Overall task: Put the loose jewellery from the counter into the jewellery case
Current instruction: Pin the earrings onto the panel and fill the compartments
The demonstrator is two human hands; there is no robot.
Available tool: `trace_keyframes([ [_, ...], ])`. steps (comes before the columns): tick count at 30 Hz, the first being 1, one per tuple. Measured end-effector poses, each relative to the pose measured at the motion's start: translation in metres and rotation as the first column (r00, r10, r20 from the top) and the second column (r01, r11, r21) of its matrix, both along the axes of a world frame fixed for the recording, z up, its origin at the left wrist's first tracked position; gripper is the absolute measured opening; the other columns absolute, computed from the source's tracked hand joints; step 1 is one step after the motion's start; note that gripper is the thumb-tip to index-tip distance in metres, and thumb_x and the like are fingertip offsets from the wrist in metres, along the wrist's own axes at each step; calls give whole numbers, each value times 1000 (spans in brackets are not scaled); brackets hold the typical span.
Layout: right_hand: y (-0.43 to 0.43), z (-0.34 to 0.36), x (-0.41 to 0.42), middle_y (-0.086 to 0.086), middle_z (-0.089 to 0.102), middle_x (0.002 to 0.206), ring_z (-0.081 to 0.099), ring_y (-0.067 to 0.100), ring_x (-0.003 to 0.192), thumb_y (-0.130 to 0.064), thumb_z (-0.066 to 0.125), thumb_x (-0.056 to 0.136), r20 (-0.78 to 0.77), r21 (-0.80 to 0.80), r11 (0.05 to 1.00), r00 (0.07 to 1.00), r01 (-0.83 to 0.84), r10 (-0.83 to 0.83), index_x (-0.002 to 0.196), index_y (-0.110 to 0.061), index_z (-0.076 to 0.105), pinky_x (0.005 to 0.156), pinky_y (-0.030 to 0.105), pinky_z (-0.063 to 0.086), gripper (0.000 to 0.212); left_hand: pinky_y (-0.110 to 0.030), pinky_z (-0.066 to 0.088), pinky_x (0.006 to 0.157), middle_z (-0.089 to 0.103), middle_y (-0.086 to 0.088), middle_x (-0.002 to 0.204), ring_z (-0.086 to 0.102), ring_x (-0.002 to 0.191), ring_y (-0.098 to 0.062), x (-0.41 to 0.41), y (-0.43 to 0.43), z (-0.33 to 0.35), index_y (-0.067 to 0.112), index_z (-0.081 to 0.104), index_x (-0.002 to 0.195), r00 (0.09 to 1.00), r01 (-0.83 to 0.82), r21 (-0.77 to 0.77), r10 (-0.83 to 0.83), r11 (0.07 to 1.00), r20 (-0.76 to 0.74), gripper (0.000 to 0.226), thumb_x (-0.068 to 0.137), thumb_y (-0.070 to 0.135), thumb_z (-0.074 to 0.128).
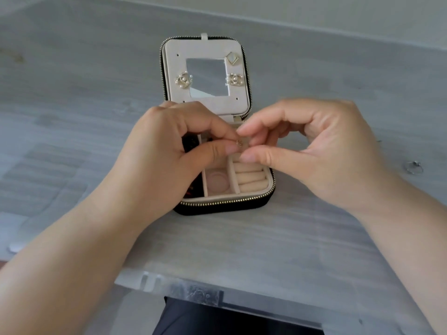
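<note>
Gold, small and partly hidden, an earring sits pinched between the thumb and forefinger of the left hand, just above the middle of the open jewellery case at the centre of the frame. The other fingers of that hand are curled in over the left part of the tray. The right hand comes in from the right with its fingers bent, its thumb and forefinger tips drawn close together right beside the earring; whether they touch or grip it cannot be told. The case lies on a grey counter, its lid tilted back toward the top of the frame, with a mirror in it and three earrings pinned around the mirror. Below the hands, the tray shows a pink ring in its middle compartment and cream ring rolls to the right. Near the right edge of the frame, a silver ring lies loose on the counter, well apart from the case.
</note>
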State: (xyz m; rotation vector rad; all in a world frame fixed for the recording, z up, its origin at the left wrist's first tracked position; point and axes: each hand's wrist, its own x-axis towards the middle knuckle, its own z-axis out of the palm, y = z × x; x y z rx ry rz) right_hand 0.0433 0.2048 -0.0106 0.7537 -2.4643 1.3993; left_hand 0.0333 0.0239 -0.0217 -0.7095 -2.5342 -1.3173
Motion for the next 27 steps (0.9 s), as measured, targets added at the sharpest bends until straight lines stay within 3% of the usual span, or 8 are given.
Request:
trace_keyframes([
  [3,0,-2,0,-8,68,73,61,5,66,-21,78,69,-6,-27,1000,1000,-6,6,81,-25,67,70,20,49,17,-7,33,71,63,19,84,53,81,-5,0,-1,0,45,63,71,1000,8,-2,-8,1000,3,10,73,35,65],
  [7,-4,-4,2,-15,68,73,59,0,66,-18,76,70,-13,-37,999,1000,-26,25,83,-25,69,68,10,44,16,-6,32,70,61,21,80,50,80,-2,0,-2,0,47,60,71,1000,8,-35,-9,999,-5,12,73,36,64],
  [11,-4,-4,3,-13,67,75,60,1,70,-18,75,71,2,11,1000,1000,-17,17,84,-25,71,70,9,43,15,-6,32,70,61,22,80,50,82,-3,0,-1,0,46,61,71,1000,5,-80,-7,997,-18,9,73,37,64],
  [14,-2,-2,2,-13,63,73,58,-2,71,-23,75,70,-1,114,993,1000,2,-2,78,-28,69,70,5,39,11,-15,33,76,60,26,86,49,89,-1,0,-2,-1,45,64,77,1000,1,-102,-3,995,-14,6,71,43,64],
  [17,7,1,-5,-16,65,72,59,-4,70,-29,72,70,13,119,990,997,76,-78,72,-32,66,70,4,38,7,-8,30,85,53,28,99,44,100,4,-1,-4,-4,52,52,101,996,-80,-120,76,990,-39,33,69,49,60],
  [22,13,-3,-16,-18,69,69,62,2,63,-31,72,65,144,6,992,981,129,-129,74,-31,70,65,9,45,10,4,24,81,32,30,115,33,107,9,2,-1,-11,54,27,108,988,-156,-101,156,983,-7,54,68,44,63],
  [25,8,-4,-16,-21,68,69,61,2,65,-32,73,64,155,-2,991,979,132,-131,81,-39,69,67,19,46,19,5,22,83,27,32,118,31,108,9,1,-2,-13,52,20,119,992,-127,-134,126,983,-16,72,61,39,60],
  [27,5,-4,-16,-25,67,68,60,-2,65,-34,77,61,160,9,991,978,136,-136,80,-43,68,66,17,43,22,3,24,86,26,32,119,31,108,8,0,-2,-15,50,17,123,994,-112,-132,110,985,-25,74,60,47,53],
])
